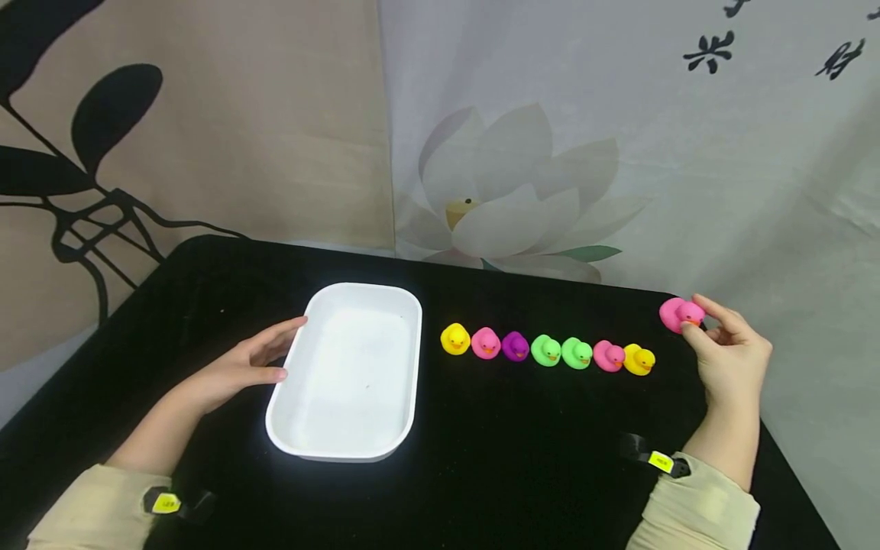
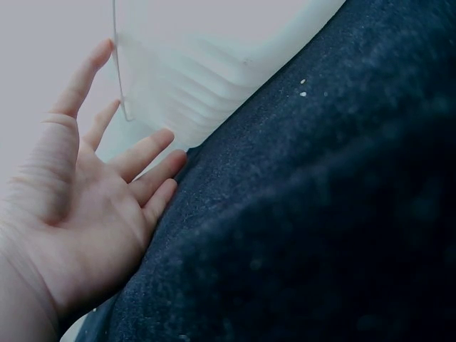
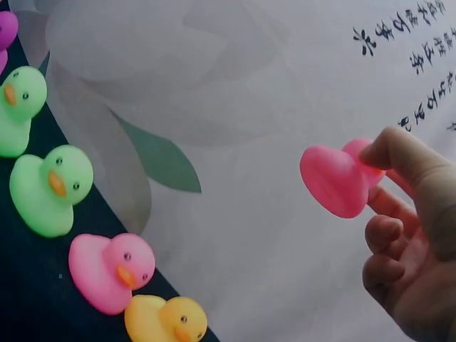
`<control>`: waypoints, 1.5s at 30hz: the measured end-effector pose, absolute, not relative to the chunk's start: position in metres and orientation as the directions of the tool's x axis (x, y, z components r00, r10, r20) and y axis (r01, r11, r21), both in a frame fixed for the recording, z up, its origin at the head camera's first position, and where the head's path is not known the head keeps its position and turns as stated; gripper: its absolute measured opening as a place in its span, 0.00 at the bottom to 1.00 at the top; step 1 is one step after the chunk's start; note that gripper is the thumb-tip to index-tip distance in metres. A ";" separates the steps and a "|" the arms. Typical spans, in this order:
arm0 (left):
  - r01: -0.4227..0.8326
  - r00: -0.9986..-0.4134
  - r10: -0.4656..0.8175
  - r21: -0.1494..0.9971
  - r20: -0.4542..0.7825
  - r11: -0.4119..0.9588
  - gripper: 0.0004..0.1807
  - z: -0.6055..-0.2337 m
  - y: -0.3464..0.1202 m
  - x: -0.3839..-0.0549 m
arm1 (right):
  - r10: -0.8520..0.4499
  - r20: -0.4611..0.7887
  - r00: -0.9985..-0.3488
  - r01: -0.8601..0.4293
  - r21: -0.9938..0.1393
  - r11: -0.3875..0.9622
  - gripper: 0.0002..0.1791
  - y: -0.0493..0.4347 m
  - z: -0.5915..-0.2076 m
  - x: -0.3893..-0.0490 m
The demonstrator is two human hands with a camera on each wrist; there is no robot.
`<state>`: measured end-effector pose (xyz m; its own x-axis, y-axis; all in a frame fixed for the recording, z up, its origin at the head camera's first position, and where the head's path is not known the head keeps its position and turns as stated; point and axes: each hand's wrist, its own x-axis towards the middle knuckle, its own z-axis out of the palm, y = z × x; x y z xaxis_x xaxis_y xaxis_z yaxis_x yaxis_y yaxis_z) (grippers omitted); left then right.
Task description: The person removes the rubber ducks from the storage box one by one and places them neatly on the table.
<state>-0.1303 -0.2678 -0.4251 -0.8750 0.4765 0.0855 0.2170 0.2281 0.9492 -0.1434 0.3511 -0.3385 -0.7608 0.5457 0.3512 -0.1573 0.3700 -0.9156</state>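
Observation:
Between thumb and fingertips, my right hand (image 1: 736, 355) pinches a pink rubber duck (image 1: 677, 314) above the table's far right part; the right wrist view shows that duck (image 3: 335, 182) off the table. Fingers straight and spread, my left hand (image 1: 250, 363) touches the left rim of a white plastic tray (image 1: 344, 367). In the left wrist view the palm of that hand (image 2: 100, 192) faces up beside the tray's ribbed side (image 2: 192, 78). To the tray's right stands a row of ducks: yellow (image 1: 455, 339), pink (image 1: 486, 344), purple (image 1: 516, 346), two green (image 1: 546, 351), pink (image 1: 608, 356) and yellow (image 1: 639, 360).
A black cloth (image 1: 495, 458) covers the table. Behind it hangs a curtain (image 1: 550, 191) printed with a lotus and dark characters. Straps with yellow labels sit on both sleeves. The row's right end lies left of the right hand.

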 end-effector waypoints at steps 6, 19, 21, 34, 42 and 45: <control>0.214 -0.875 0.476 0.950 0.084 0.227 0.40 -0.426 -0.268 -0.131 | 0.588 0.290 -0.755 -0.079 -0.930 0.358 0.20 0.358 -0.345 -0.141; 0.218 -0.876 0.474 0.946 0.082 0.241 0.40 -0.425 -0.268 -0.130 | 0.677 0.142 -0.722 0.051 -0.965 0.257 0.21 0.373 -0.364 -0.144; 0.218 -0.877 0.474 0.945 0.081 0.242 0.40 -0.425 -0.268 -0.130 | 0.681 0.132 -0.720 0.041 -0.972 0.231 0.21 0.375 -0.368 -0.145; 0.212 -0.881 0.466 0.947 0.080 0.239 0.40 -0.424 -0.268 -0.130 | 0.685 0.098 -0.722 0.023 -0.986 0.165 0.20 0.384 -0.389 -0.151; 0.199 -0.885 0.461 0.949 0.067 0.244 0.39 -0.422 -0.267 -0.129 | 0.710 0.036 -0.703 0.068 -0.991 0.117 0.20 0.387 -0.400 -0.152; 0.198 -0.885 0.461 0.950 0.067 0.240 0.39 -0.423 -0.267 -0.129 | 0.708 0.043 -0.705 0.069 -0.989 0.128 0.20 0.387 -0.405 -0.152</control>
<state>-0.1291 -0.2669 -0.4226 -0.8846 0.4614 0.0672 0.1976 0.2405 0.9503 -0.1523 0.3874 -0.4049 -0.7047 0.7082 0.0429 0.0687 0.1284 -0.9893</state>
